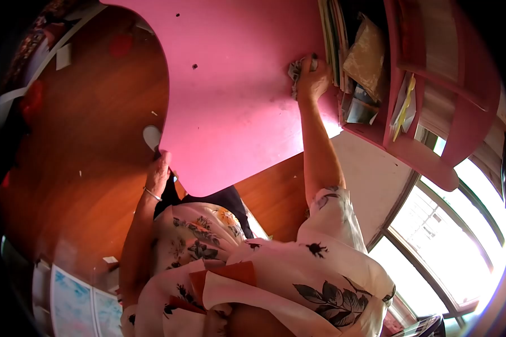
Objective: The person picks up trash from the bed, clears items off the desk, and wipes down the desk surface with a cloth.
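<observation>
A pink desk (236, 106) fills the middle of the head view, with small dark marks and a faint smudge on its top. My right hand (314, 78) is closed on a crumpled cloth (294, 73), pressed against the desktop beside a row of books. At the desk's near left edge is my left hand (162, 165), with a bracelet (152, 194) on the wrist. Its fingers look curled at the edge, though partly hidden.
Upright books (336, 45) and a beige packet (365, 56) stand in the pink shelf (396, 62) at the right. Below it is a bright window (433, 236). Brown wooden floor (95, 112) lies to the left, with a whitish oval object (151, 136) by the desk edge.
</observation>
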`<state>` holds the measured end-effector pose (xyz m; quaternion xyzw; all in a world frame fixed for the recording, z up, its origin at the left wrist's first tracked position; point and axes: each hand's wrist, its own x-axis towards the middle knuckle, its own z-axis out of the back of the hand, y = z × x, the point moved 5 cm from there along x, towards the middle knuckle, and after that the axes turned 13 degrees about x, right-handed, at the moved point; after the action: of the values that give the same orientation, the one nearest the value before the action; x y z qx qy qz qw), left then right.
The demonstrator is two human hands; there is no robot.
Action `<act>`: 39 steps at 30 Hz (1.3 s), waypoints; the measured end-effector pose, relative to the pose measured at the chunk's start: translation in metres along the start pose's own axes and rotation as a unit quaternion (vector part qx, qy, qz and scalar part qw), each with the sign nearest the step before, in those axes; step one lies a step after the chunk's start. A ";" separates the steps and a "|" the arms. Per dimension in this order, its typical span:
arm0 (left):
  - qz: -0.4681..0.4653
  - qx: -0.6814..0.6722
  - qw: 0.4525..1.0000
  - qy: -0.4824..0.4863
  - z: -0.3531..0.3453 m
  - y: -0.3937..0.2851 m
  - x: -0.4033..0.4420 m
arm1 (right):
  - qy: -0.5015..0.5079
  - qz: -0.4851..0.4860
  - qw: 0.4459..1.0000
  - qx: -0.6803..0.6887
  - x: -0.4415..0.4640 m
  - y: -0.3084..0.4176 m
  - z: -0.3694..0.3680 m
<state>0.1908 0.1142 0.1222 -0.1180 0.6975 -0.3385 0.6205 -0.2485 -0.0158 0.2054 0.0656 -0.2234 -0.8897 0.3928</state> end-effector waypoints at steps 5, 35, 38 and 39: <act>-0.023 0.071 0.997 0.009 0.002 -0.015 -0.003 | -0.046 0.137 0.989 -0.019 -0.153 -0.025 0.029; -0.045 0.254 0.960 -0.106 0.179 0.068 -0.031 | 0.132 0.358 0.921 0.078 -0.137 0.084 -0.002; -0.032 0.316 0.936 -0.155 0.211 0.062 -0.052 | 0.085 0.089 0.992 0.019 -0.130 -0.018 0.045; -0.043 0.309 0.934 -0.175 0.228 0.074 -0.050 | -0.026 0.049 0.998 0.038 -0.130 -0.068 0.048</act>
<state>0.4355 0.1244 0.1155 -0.0073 0.4331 -0.5380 0.7231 -0.2190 0.1352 0.2099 0.0464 -0.2698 -0.8615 0.4276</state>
